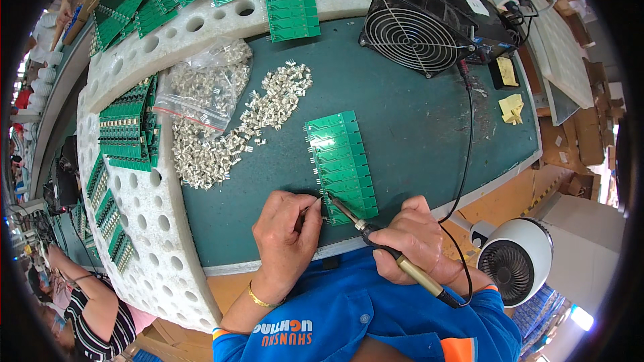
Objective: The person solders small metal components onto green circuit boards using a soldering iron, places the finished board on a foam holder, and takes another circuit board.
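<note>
From where I stand, the worker's right grip (412, 238) is wrapped around a soldering iron (419, 278), its tip aimed at the seven o'clock end of a green circuit board (342, 161); I can't make out whether it touches. The left grip (287, 231) sits at the board's seven o'clock corner, thumb and fingertips drawn close together; I can't tell what, if anything, is pinched there.

The board lies on the dark green table (416, 134), small metal parts lining its nine o'clock edge. Taking it as the clock's centre, a heap of small silvery connectors (208, 154) spreads between nine and ten, with a clear bag (215, 84) of them at ten. Farther out, white perforated foam (176, 204) curves from eight to twelve, carrying more boards (127, 127). A black fan (412, 40) stands at one o'clock, and a crumpled yellow piece (511, 108) lies between two and three. A white round fan (547, 248) is off the table at four; a co-worker in a striped top (100, 315) is at eight.
</note>
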### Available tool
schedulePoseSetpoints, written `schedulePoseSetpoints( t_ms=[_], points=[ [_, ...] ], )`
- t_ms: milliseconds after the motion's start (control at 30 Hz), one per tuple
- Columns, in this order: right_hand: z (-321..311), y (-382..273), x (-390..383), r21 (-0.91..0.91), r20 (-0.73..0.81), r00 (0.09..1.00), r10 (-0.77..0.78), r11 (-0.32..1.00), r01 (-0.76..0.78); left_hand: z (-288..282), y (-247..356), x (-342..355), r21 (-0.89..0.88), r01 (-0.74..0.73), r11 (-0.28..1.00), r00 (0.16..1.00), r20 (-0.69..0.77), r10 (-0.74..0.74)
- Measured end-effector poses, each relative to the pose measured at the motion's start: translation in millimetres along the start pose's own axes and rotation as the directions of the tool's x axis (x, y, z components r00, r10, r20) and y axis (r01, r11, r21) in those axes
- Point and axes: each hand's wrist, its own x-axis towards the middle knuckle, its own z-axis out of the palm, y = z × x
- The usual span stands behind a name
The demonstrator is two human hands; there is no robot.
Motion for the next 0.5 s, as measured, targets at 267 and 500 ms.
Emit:
schedulePoseSetpoints(
  t_ms=[267,500],
  points=[
    [1.5,-1.0,-0.9,-0.015,-0.015,1.0,0.003,1.0,-0.003,0.9,0.1,0.7,0.015,-0.011,1.0,1.0,0.001,0.011],
    [1.2,-2.2,-1.2,-0.036,0.007,1.0,-0.006,0.999,0.006,1.8,-1.0,1.1,0.037,-0.055,0.998,0.998,-0.007,0.056]
  ],
)
